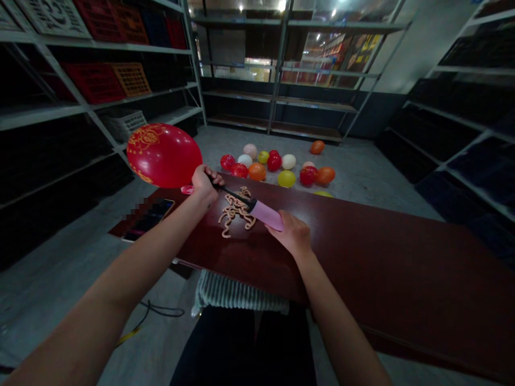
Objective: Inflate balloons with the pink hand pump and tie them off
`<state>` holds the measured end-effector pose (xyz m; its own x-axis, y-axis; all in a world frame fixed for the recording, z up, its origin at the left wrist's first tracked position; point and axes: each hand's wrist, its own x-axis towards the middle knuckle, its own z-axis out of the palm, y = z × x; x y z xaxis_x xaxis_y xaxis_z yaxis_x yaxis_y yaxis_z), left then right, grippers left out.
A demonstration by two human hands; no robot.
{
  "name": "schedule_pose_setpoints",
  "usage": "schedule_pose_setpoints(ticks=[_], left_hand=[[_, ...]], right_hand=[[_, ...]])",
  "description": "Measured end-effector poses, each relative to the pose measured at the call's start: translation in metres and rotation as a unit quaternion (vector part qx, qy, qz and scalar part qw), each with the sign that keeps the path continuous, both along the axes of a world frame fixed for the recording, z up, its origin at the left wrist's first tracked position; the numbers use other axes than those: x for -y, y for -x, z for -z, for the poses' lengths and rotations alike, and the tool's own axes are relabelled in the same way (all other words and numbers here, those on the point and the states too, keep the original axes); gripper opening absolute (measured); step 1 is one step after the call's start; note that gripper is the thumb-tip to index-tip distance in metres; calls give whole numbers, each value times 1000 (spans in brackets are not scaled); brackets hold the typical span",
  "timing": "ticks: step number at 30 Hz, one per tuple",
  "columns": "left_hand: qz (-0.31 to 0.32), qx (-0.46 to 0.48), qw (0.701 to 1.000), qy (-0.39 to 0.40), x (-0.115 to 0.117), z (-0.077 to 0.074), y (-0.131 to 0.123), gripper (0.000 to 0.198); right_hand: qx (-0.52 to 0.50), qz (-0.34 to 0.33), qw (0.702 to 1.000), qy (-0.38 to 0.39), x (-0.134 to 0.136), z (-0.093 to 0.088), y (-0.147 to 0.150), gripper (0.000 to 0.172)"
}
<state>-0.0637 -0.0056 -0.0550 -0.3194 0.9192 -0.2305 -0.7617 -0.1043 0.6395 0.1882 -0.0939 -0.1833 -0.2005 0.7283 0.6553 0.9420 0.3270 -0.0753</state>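
My left hand (206,182) is closed round the black end of a balloon pump, beside the neck of a large red balloon (164,155) with gold print. The balloon looks inflated; its neck is mostly hidden by the fingers. A black rod runs from that hand to the pump's pink barrel (266,214). My right hand (293,233) grips the barrel's near end, over the table. Beneath the rod, a loose heap of beige, curly strands (237,209) lies on the dark red-brown table (362,246).
A phone-like device (151,219) lies at the table's left end. Several inflated balloons (286,178) rest on the floor beyond the table. Metal shelving (277,96) stands behind and on both sides, with crates (94,83) at left. A dark cable (161,311) is on the floor.
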Motion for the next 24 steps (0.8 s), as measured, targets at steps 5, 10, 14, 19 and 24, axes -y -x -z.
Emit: schedule_pose_setpoints(ticks=[5, 10, 14, 19, 24], left_hand=[[-14, -10, 1000, -4, -11, -21, 24, 34], [-19, -27, 999, -32, -27, -34, 13, 39], [-12, -24, 997, -67, -40, -37, -23, 42], [37, -27, 997, -67, -45, -27, -88, 45], [106, -62, 989, -76, -32, -1, -144, 49]], right_hand=[[-15, -9, 1000, -8, 0, -1, 2, 38], [-66, 3, 998, -6, -5, 1, 2, 41], [-113, 29, 993, -4, -10, 5, -2, 41], [-159, 61, 985, 22, -14, 6, -4, 41], [-194, 104, 974, 43, -15, 3, -4, 41]])
